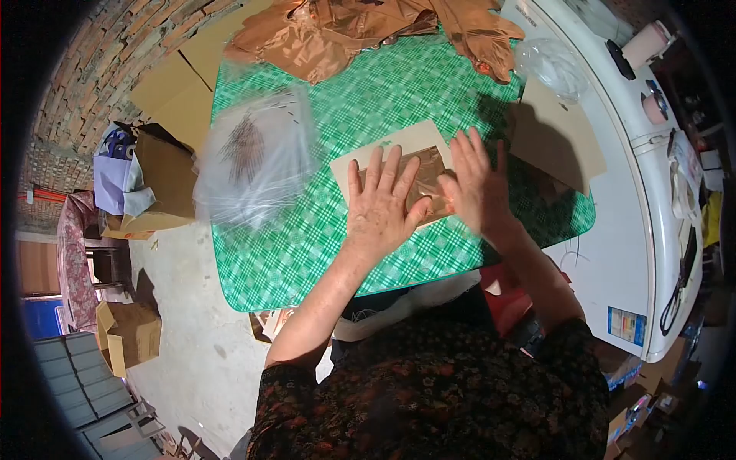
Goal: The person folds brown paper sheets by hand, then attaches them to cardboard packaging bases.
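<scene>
A shiny copper-coloured foil sheet [431, 175] lies on a pale cardboard sheet [418, 136] in the middle of the green checked table. My left hand [382, 207] rests flat over the left part of both, fingers spread. At the right edge of the foil is my right hand [481, 188], its fingers stretched out and slightly blurred, the thumb over the foil. Parts of the foil and cardboard are hidden under the hands.
A stack of clear plastic bags [257, 153] lies on the green table [345, 100] at left. Crumpled copper foil [322, 38] covers the far edge. A brown cardboard sheet [556, 142] and a clear plastic bundle [552, 67] are at right, beside a white fridge [613, 245].
</scene>
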`<act>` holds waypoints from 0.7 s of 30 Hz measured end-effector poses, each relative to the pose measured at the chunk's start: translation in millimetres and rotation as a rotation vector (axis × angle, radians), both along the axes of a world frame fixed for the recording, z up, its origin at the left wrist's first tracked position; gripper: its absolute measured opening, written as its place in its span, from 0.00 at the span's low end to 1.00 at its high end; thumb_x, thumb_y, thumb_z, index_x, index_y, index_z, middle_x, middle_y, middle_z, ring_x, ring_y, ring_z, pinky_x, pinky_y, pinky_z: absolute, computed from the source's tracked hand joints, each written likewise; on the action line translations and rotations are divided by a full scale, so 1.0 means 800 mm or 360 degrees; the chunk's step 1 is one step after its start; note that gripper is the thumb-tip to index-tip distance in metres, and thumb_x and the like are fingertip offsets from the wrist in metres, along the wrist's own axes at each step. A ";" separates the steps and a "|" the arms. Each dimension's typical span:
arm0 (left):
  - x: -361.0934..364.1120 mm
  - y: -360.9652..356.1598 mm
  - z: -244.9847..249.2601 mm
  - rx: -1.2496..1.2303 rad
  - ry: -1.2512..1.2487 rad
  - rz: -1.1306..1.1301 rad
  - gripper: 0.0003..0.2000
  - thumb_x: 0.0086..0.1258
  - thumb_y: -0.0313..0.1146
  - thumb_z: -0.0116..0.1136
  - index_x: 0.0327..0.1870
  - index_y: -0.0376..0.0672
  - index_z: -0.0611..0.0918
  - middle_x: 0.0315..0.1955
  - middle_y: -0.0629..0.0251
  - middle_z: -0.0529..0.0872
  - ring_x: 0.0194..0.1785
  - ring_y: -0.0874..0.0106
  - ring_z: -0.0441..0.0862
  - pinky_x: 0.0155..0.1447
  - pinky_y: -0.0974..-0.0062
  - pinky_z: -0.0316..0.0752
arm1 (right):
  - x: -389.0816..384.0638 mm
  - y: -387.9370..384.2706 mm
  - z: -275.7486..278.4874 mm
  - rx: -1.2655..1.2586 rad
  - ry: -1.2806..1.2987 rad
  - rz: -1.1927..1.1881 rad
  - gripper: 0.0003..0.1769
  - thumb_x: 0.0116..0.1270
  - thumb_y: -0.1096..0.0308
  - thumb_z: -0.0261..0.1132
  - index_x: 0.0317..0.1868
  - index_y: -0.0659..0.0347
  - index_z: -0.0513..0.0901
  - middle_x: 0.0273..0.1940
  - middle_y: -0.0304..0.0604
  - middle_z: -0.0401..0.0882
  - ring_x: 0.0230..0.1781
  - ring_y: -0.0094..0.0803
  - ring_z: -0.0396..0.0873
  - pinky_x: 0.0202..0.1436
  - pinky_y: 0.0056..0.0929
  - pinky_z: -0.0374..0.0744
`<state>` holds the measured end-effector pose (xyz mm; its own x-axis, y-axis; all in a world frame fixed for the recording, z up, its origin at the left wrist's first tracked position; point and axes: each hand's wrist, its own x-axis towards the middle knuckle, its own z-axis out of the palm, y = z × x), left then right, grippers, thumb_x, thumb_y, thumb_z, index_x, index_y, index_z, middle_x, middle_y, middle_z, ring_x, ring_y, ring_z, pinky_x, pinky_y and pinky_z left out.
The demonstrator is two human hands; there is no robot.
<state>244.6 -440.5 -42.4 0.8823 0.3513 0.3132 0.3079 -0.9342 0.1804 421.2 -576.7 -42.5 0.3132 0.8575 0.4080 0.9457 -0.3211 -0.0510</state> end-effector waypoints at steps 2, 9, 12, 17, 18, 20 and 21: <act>0.000 0.001 -0.001 0.0010 -0.0001 0.0012 0.35 0.81 0.62 0.51 0.82 0.50 0.71 0.83 0.53 0.65 0.86 0.48 0.57 0.84 0.33 0.46 | 0.002 -0.010 0.006 -0.0088 0.0064 -0.0039 0.36 0.76 0.52 0.66 0.75 0.68 0.73 0.80 0.53 0.68 0.85 0.52 0.57 0.83 0.73 0.52; 0.001 -0.001 0.001 0.0007 0.0035 0.0013 0.36 0.82 0.62 0.49 0.84 0.51 0.68 0.84 0.55 0.64 0.87 0.49 0.56 0.85 0.34 0.45 | 0.002 -0.030 0.005 -0.0045 0.0123 0.0089 0.31 0.78 0.56 0.65 0.76 0.61 0.75 0.80 0.44 0.68 0.85 0.51 0.58 0.84 0.72 0.52; 0.001 -0.001 0.001 0.0010 0.0037 0.0018 0.36 0.82 0.62 0.49 0.85 0.51 0.68 0.84 0.55 0.63 0.87 0.49 0.56 0.85 0.34 0.45 | 0.006 -0.026 0.003 -0.0038 0.0039 0.0199 0.30 0.78 0.56 0.64 0.74 0.60 0.77 0.80 0.44 0.69 0.84 0.52 0.59 0.84 0.73 0.51; 0.002 -0.001 0.001 0.0032 0.0050 0.0029 0.36 0.82 0.62 0.50 0.85 0.51 0.68 0.84 0.54 0.63 0.87 0.48 0.56 0.85 0.34 0.45 | 0.019 -0.028 0.002 -0.0007 0.0079 0.0350 0.29 0.77 0.57 0.65 0.73 0.61 0.79 0.80 0.45 0.70 0.83 0.55 0.60 0.83 0.75 0.51; 0.002 -0.001 0.001 0.0036 0.0048 0.0031 0.36 0.82 0.62 0.50 0.85 0.51 0.68 0.84 0.54 0.64 0.87 0.48 0.57 0.85 0.34 0.46 | 0.021 -0.028 0.002 -0.0017 0.0085 0.0385 0.29 0.77 0.57 0.65 0.73 0.61 0.79 0.80 0.45 0.70 0.83 0.55 0.60 0.82 0.76 0.51; 0.002 -0.002 0.002 0.0043 0.0034 0.0029 0.36 0.81 0.62 0.50 0.84 0.51 0.68 0.84 0.54 0.65 0.86 0.48 0.57 0.84 0.33 0.46 | 0.025 -0.026 0.007 0.0031 0.0037 0.0352 0.28 0.76 0.59 0.65 0.71 0.62 0.80 0.78 0.48 0.73 0.81 0.55 0.64 0.82 0.71 0.55; 0.003 -0.002 0.002 0.0045 0.0022 0.0030 0.37 0.81 0.62 0.51 0.84 0.51 0.68 0.83 0.54 0.65 0.86 0.48 0.58 0.84 0.33 0.47 | 0.025 -0.026 0.012 0.0052 0.0016 0.0337 0.28 0.75 0.59 0.66 0.70 0.63 0.80 0.76 0.49 0.74 0.80 0.55 0.65 0.82 0.68 0.57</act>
